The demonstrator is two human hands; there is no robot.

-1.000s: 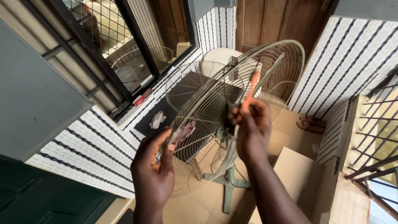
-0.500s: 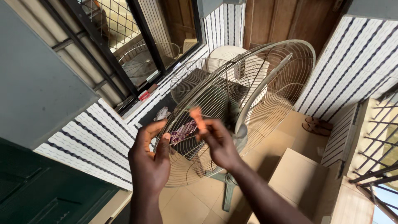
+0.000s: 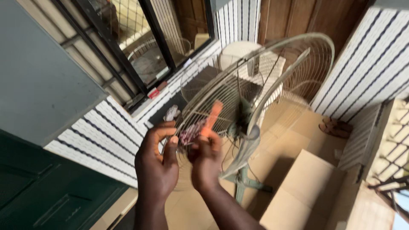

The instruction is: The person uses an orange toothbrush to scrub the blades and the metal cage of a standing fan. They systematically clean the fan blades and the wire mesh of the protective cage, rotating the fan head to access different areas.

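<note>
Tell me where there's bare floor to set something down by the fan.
Bare tile floor lies left of the fan stand's base, below both hands. Right of the base, cardboard sheets cover the floor; sandals sit beyond, by the striped wall.

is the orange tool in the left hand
No, the right hand holds the orange tool against the fan guard, while the left hand grips the guard's rim.

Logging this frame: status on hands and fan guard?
Left hand grips the wire fan guard rim. Right hand holds an orange tool against the grille. Frame blurred; nothing between hands and guard.
</note>
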